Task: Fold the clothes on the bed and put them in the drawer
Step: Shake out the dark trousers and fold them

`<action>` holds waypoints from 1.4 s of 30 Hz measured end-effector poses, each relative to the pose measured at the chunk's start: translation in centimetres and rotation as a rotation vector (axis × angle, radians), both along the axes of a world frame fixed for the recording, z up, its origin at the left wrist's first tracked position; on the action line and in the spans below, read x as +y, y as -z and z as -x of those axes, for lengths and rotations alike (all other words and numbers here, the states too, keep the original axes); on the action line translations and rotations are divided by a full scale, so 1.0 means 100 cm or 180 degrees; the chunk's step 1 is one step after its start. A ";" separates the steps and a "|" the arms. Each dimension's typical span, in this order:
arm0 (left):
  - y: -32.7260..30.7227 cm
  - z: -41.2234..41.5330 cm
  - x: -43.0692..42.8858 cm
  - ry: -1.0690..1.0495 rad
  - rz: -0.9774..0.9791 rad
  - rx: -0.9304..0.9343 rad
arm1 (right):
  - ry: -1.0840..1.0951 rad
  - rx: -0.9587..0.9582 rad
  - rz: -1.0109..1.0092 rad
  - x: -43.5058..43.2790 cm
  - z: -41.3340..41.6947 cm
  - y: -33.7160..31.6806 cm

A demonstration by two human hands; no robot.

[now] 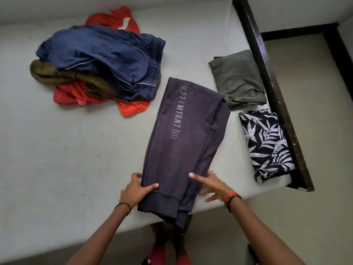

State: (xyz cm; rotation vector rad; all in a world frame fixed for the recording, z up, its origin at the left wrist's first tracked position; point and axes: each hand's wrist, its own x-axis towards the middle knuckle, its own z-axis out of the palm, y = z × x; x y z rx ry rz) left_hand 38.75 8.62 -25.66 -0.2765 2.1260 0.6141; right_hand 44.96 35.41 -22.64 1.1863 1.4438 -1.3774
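Note:
Purple printed trousers (183, 138) lie lengthwise on the grey bed (66, 150), folded leg on leg, their cuffs hanging over the near edge. My left hand (136, 188) grips the trousers' left edge near the cuff, thumb on top. On the right side of the trousers, my right hand (212, 185) rests with fingers spread and straight. A folded olive garment (238, 81) and a folded leaf-print garment (265, 144) lie to the right. At the back left sits an unfolded pile: navy shorts (103, 56), a brown garment (63, 75) and red clothes (76, 94).
A dark wooden bed frame (271, 88) runs along the bed's right side, with beige floor (324, 131) beyond it. My feet and red footwear (168, 253) show below the bed's near edge. No drawer is in view.

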 end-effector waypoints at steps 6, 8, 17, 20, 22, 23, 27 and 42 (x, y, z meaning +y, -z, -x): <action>-0.001 0.004 -0.009 0.0039 -0.0470 -0.0339 | 0.0331 0.0602 -0.0989 -0.060 -0.030 0.026; -0.007 0.006 -0.012 -0.0096 -0.0724 -0.0420 | 0.0400 0.0583 -0.1064 -0.068 -0.030 0.025; -0.029 0.064 -0.087 0.0002 -0.0336 0.0078 | 0.0828 0.0542 0.0022 -0.163 -0.031 0.019; -0.027 0.090 -0.108 0.0054 -0.0005 0.0171 | 0.0954 0.0532 0.0343 -0.150 -0.023 0.013; -0.022 0.098 -0.112 0.0061 0.0117 0.0064 | 0.1079 0.0732 -0.0106 -0.113 -0.017 0.021; -0.021 0.100 -0.109 0.0053 0.0174 0.0092 | 0.1034 0.0838 -0.0494 -0.089 -0.013 0.028; -0.012 0.085 -0.089 0.0484 0.0554 0.1657 | 0.1027 0.0969 -0.1719 0.011 0.014 0.050; 0.044 0.035 -0.024 0.2160 0.0858 0.2222 | 0.0805 0.1347 -0.0733 0.129 0.133 0.048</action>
